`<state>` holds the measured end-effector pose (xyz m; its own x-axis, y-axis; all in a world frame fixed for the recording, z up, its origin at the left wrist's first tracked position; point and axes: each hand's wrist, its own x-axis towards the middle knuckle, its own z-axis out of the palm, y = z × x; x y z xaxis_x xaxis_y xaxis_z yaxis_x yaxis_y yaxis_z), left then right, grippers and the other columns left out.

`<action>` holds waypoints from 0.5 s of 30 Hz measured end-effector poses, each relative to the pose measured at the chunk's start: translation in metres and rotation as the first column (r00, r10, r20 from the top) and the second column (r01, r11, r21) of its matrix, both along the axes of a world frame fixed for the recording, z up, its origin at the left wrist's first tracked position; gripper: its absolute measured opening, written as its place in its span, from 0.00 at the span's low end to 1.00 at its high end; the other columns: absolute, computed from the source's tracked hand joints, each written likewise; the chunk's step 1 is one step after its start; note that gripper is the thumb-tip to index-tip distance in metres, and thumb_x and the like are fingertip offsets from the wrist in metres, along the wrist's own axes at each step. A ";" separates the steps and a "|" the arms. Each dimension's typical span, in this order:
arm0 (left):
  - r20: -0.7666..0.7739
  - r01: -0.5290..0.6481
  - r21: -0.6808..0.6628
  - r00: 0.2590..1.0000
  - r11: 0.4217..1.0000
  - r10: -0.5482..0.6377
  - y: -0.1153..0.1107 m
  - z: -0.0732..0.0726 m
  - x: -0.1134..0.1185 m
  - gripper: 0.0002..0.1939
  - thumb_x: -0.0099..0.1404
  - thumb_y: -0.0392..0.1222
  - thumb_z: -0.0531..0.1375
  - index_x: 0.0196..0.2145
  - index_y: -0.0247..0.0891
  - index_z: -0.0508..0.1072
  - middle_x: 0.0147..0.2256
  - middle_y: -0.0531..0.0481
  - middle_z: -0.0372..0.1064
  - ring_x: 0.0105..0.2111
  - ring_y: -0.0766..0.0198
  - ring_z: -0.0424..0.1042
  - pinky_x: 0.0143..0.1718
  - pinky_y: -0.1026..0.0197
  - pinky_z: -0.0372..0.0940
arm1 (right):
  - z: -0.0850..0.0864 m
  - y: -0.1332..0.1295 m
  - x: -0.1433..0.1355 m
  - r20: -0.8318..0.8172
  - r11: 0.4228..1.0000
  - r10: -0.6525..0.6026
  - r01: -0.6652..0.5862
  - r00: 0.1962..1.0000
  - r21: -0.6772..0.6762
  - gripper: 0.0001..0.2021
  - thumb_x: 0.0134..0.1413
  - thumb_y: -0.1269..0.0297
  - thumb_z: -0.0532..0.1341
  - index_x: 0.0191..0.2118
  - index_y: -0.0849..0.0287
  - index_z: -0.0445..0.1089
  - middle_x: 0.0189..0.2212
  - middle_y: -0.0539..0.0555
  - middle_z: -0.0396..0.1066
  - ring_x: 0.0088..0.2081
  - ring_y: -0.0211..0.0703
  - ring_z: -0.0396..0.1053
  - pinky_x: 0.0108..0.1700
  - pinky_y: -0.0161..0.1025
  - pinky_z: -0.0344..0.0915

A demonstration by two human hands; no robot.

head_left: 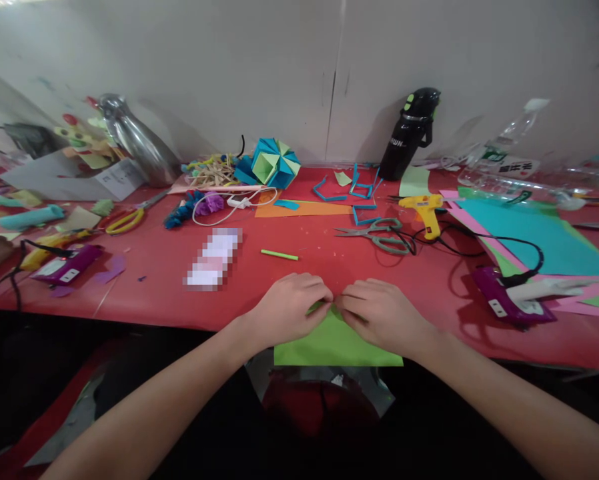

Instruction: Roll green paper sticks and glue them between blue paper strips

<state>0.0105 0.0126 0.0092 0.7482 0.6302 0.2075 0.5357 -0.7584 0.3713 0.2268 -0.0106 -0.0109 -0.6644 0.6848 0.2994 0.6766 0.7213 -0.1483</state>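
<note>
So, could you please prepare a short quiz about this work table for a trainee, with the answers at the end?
1. What colour is the sheet of paper at the left hand and right hand?
A) orange
B) green
C) pink
2. True or false: the black bottle stands to the right of the folded paper ball.
3. Which tool lies just left of the yellow glue gun, with its tips pointing left?

Key: 1. B; 2. true; 3. scissors.
</note>
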 end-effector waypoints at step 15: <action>-0.025 -0.007 -0.063 1.000 0.998 0.005 0.007 0.007 -0.020 0.08 0.68 0.36 0.53 0.35 0.38 0.72 0.33 0.49 0.71 0.34 0.63 0.69 0.36 0.62 0.61 | 0.011 0.001 0.015 -0.032 0.998 -0.041 0.039 0.999 -0.053 0.11 0.64 0.66 0.55 0.35 0.56 0.74 0.27 0.51 0.73 0.31 0.41 0.67 0.35 0.40 0.55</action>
